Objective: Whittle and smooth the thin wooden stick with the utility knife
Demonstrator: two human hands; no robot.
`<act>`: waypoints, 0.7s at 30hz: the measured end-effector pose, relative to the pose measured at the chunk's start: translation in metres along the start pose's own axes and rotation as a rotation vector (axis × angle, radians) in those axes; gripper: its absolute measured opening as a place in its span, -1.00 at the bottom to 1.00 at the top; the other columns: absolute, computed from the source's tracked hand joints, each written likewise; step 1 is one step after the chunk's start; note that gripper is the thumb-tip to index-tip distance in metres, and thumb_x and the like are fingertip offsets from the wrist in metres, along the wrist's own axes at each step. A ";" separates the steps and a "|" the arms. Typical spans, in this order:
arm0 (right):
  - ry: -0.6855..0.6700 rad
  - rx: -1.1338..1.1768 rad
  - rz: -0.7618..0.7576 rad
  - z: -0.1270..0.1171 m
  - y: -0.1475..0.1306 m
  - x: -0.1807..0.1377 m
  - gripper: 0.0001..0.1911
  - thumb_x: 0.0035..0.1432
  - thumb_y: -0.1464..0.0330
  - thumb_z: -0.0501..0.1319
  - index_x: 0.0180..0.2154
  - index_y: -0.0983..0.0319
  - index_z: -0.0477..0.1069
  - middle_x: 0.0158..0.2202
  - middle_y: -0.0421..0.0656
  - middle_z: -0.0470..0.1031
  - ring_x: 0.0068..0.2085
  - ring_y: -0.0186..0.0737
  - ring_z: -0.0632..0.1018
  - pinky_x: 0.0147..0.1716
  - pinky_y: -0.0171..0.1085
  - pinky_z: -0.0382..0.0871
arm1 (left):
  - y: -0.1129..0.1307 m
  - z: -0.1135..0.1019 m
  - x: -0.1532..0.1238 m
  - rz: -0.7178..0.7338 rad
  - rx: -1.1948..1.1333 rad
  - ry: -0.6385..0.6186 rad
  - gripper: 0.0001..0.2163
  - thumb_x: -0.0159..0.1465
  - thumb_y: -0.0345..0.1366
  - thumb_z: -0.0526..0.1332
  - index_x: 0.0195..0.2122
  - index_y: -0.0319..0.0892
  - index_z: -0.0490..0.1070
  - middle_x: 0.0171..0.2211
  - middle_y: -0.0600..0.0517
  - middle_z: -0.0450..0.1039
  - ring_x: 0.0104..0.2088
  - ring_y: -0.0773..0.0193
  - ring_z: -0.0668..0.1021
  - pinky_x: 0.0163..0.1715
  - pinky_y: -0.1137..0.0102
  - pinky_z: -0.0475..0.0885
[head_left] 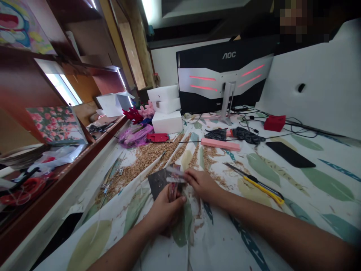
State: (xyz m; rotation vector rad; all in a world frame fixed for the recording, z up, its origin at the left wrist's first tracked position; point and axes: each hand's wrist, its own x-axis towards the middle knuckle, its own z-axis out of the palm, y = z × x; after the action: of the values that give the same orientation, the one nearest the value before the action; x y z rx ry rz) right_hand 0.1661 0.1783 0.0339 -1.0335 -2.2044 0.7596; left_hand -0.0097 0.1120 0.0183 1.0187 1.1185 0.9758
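Note:
My left hand (166, 207) is closed around a small reddish-brown piece (173, 191), with the thumb lying along its near side. Much of that piece is hidden by the fingers. My right hand (201, 184) pinches a pale, flat, translucent-looking strip (175, 180), which lies across the piece just above the left fingers. Blur on the strip keeps its kind from showing. Beneath both hands a dark grey square sheet (154, 183) rests on the leaf-patterned cloth (222, 241). Right of my right hand lies a yellow and black utility knife (262, 188), beside a thin dark-handled tool (239, 171).
Brown wood shavings (152, 154) spread behind the hands. Slender metal tools (108, 177) lie at left. Farther back are a pink bar (220, 144), black gloves (239, 134), white boxes (167, 121), a monitor (222, 75) and a black phone-like slab (290, 153). Cables cross the cloth.

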 end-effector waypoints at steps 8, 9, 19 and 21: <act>-0.023 0.017 -0.014 0.001 -0.004 -0.002 -0.69 0.39 0.18 0.03 -0.27 0.19 0.42 -0.38 -0.21 0.50 -0.34 -0.26 0.48 -0.35 -0.33 0.18 | 0.002 0.000 -0.001 0.004 -0.028 -0.029 -0.60 0.10 -0.13 0.41 -0.22 -0.10 0.20 -0.72 0.32 0.17 -0.80 0.51 0.12 -0.81 0.57 0.05; -0.028 0.028 -0.014 0.001 -0.003 -0.001 -0.70 0.39 0.18 0.03 -0.28 0.19 0.42 -0.39 -0.21 0.50 -0.34 -0.26 0.48 -0.35 -0.33 0.19 | 0.002 0.000 -0.001 0.000 -0.032 -0.019 -0.59 0.09 -0.13 0.41 -0.21 -0.10 0.20 -0.73 0.32 0.16 -0.80 0.51 0.12 -0.81 0.57 0.05; -0.072 0.097 -0.018 0.000 0.004 0.003 -0.72 0.37 0.21 0.08 -0.29 0.21 0.45 -0.38 -0.22 0.50 -0.32 -0.27 0.47 -0.34 -0.34 0.20 | 0.006 0.003 -0.003 -0.030 -0.058 -0.028 -0.59 0.08 -0.15 0.41 -0.21 -0.07 0.20 -0.74 0.33 0.15 -0.82 0.48 0.10 -0.84 0.56 0.03; -0.042 0.105 -0.013 -0.001 0.003 0.003 -0.71 0.38 0.20 0.07 -0.28 0.21 0.45 -0.38 -0.22 0.50 -0.32 -0.28 0.47 -0.33 -0.34 0.20 | 0.004 0.003 -0.002 -0.007 -0.042 -0.017 -0.62 0.10 -0.16 0.39 -0.23 -0.07 0.19 -0.74 0.32 0.17 -0.82 0.47 0.11 -0.85 0.55 0.04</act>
State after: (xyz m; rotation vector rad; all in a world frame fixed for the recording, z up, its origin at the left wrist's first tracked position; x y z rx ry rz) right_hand 0.1664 0.1825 0.0332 -0.9585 -2.1791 0.8892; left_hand -0.0079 0.1105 0.0231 0.9871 1.0831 0.9797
